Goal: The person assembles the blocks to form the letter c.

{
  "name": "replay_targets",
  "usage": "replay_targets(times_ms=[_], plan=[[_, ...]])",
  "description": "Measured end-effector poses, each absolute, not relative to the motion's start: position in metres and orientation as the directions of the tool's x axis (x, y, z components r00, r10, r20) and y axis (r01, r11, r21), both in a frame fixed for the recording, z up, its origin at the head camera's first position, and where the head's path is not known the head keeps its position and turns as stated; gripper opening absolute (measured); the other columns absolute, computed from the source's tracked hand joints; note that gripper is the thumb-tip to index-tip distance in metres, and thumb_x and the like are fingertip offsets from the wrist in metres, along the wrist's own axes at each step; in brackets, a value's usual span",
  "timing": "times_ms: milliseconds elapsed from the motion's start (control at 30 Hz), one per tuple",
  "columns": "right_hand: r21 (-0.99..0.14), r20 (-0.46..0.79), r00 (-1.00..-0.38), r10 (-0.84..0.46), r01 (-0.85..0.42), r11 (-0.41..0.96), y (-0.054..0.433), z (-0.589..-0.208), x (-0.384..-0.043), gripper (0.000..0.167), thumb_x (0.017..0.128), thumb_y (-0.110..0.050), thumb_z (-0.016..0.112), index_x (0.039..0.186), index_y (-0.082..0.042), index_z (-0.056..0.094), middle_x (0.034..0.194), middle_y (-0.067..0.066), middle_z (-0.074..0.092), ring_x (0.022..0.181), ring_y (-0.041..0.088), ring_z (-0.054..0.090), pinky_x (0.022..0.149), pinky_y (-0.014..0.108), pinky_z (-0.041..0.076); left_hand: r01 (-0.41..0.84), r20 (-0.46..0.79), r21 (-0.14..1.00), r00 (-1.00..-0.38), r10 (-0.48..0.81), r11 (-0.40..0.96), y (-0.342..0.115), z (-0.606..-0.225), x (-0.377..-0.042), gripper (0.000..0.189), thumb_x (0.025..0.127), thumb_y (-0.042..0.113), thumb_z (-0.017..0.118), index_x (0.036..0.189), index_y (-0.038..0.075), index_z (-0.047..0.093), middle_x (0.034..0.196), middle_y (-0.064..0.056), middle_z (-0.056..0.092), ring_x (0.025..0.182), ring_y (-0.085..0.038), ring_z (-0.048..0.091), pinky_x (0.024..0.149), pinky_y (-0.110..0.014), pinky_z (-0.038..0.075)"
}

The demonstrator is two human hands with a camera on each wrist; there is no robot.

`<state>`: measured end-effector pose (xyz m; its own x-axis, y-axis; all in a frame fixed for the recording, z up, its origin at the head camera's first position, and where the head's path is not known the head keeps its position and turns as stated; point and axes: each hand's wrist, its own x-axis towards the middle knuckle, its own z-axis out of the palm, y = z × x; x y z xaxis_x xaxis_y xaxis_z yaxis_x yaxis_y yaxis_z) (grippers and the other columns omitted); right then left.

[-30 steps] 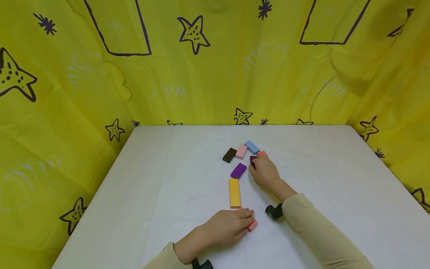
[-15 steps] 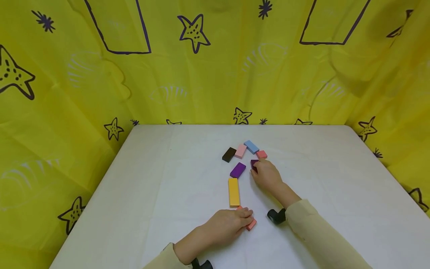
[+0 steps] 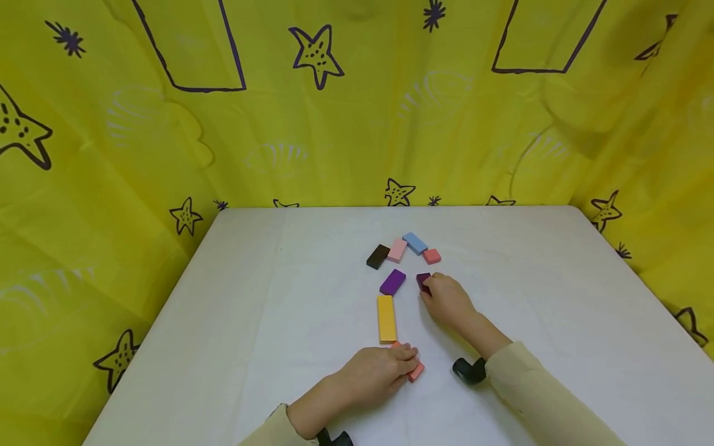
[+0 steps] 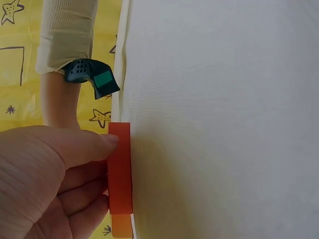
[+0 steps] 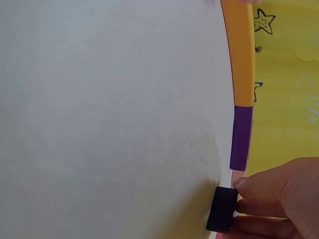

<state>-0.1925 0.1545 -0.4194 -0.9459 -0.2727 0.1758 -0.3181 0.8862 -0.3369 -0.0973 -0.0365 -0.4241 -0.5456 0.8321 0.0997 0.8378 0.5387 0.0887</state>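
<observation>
My left hand (image 3: 370,375) grips a coral-red block (image 3: 416,371), the thumb and fingers on it in the left wrist view. One end of that block meets a long yellow block (image 3: 387,319), whose far end touches a purple block (image 3: 393,282). Right of the purple block, my right hand (image 3: 449,302) pinches a dark purple block (image 3: 423,280) between thumb and fingers. In the right wrist view this dark block (image 5: 223,209) looks almost black, with the thumb at its upper corner. The fingers partly cover both held blocks.
Beyond the hands, a dark brown block (image 3: 378,256), a pink block (image 3: 397,251), a blue block (image 3: 415,243) and a small red block (image 3: 432,256) form an arc on the white table (image 3: 301,266). A yellow patterned curtain (image 3: 357,136) hangs around the table.
My right hand has drawn the dark purple block slightly nearer to me, widening its gap from the small red block. My left hand stays on the coral-red block.
</observation>
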Motion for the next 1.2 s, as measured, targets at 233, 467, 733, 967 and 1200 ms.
replay_targets(times_ms=[233,467,733,967,1200], plan=[[-0.348,0.147,-0.941,-0.303,-0.336,0.875,0.162,-0.417,-0.186,0.010,0.080,-0.006,0.068,0.083,0.003,0.065,0.075,0.010,0.056,0.065,0.021,0.050,0.064,0.036,0.049,0.838,0.120,0.072,-0.546,0.829,0.541,-0.038,-0.423,-0.098,0.030,0.091,0.023,0.058,0.119,0.017,0.064,0.125,0.006,0.056,0.116,-0.002,0.047,0.088,-0.018,0.042],[-0.319,0.158,-0.908,-0.388,-0.419,0.850,0.170,-0.415,-0.175,0.006,0.077,-0.003,0.071,0.080,-0.001,0.065,0.073,0.006,0.056,0.063,0.018,0.047,0.061,0.032,0.046,0.835,0.095,0.090,-0.549,0.830,0.542,-0.037,-0.422,-0.098,0.032,0.091,0.023,0.058,0.122,0.018,0.062,0.125,0.007,0.056,0.115,-0.002,0.048,0.084,-0.018,0.044],[-0.326,0.178,-0.890,-0.420,-0.456,0.828,0.174,-0.416,-0.168,0.007,0.077,-0.001,0.071,0.082,0.000,0.067,0.078,0.008,0.061,0.066,0.019,0.052,0.067,0.036,0.050,0.840,0.121,0.062,-0.543,0.831,0.540,-0.038,-0.425,-0.097,0.030,0.090,0.023,0.058,0.119,0.018,0.064,0.125,0.007,0.056,0.116,-0.001,0.047,0.085,-0.016,0.043],[-0.330,0.190,-0.884,-0.428,-0.468,0.820,0.176,-0.416,-0.160,0.012,0.075,0.000,0.072,0.087,0.002,0.068,0.082,0.010,0.063,0.069,0.020,0.055,0.067,0.037,0.051,0.843,0.132,0.072,-0.539,0.832,0.534,-0.039,-0.426,-0.097,0.030,0.091,0.024,0.057,0.120,0.018,0.064,0.125,0.006,0.056,0.116,-0.002,0.047,0.086,-0.017,0.042],[-0.331,0.206,-0.875,-0.438,-0.484,0.810,0.179,-0.417,-0.155,0.014,0.074,0.001,0.073,0.086,0.002,0.069,0.083,0.009,0.064,0.071,0.020,0.056,0.069,0.037,0.051,0.840,0.124,0.084,-0.542,0.831,0.536,-0.039,-0.426,-0.097,0.029,0.093,0.022,0.055,0.120,0.018,0.063,0.126,0.006,0.055,0.117,-0.002,0.046,0.086,-0.017,0.042]])
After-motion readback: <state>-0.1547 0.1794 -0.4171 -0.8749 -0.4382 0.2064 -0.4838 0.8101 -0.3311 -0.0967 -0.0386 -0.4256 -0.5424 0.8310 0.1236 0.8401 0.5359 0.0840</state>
